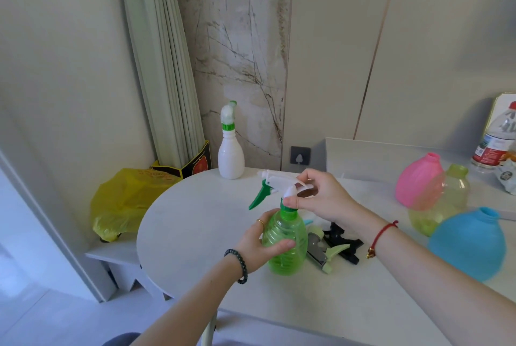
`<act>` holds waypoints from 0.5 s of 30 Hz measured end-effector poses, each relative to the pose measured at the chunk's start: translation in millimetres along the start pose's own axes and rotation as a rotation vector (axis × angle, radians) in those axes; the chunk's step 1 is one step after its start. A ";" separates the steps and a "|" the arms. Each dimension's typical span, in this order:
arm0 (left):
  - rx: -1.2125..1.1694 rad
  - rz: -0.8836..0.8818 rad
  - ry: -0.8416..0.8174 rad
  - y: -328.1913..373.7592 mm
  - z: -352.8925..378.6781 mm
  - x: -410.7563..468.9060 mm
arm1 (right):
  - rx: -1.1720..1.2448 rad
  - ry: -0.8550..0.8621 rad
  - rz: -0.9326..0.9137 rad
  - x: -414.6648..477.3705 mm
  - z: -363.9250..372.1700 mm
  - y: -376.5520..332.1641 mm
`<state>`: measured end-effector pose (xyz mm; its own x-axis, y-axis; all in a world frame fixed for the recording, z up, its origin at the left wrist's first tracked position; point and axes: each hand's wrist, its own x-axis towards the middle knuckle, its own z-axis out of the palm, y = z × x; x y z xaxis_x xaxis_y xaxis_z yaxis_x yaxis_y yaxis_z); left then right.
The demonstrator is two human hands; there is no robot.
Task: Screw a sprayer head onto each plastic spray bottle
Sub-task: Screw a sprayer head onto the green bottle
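A clear green spray bottle [287, 245] stands on the white table [195, 223], gripped around its body by my left hand [259, 245]. On its neck sits a white sprayer head with a green trigger [269, 182], nozzle pointing left. My right hand [315, 195] pinches the green collar at the neck and covers the back of the head. A white bottle [231, 150] with a sprayer fitted stands at the table's far edge. Pink [418, 186], yellow-green [444, 206] and blue [469, 242] bottles with bare necks stand at the right. Loose sprayer heads [335, 245] lie behind the green bottle.
A water bottle [497, 136] and a crumpled wrapper [506, 175] stand on the raised counter at the far right. A yellow plastic bag [125, 200] sits on a low shelf left of the table, under a tied curtain [164, 66]. The table's left edge is rounded.
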<state>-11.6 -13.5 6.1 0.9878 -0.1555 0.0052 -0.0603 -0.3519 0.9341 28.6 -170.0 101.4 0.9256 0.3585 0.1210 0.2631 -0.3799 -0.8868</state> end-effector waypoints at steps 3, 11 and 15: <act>-0.002 0.005 0.009 -2.1 0.9 0.4 | -0.006 -0.105 -0.005 -0.9 -1.5 -1.7; -0.025 0.005 0.018 -4.1 3.1 -0.3 | 0.088 -0.109 -0.024 -4.8 -1.4 5.7; -0.018 -0.002 0.024 -5.0 2.5 1.3 | 0.056 0.074 -0.058 -11.4 13.7 15.0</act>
<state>-10.4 -14.3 0.5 0.9911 -0.1325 0.0121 -0.0563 -0.3356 0.9403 18.2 -168.1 80.6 0.9273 0.3141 0.2035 0.3031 -0.3113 -0.9007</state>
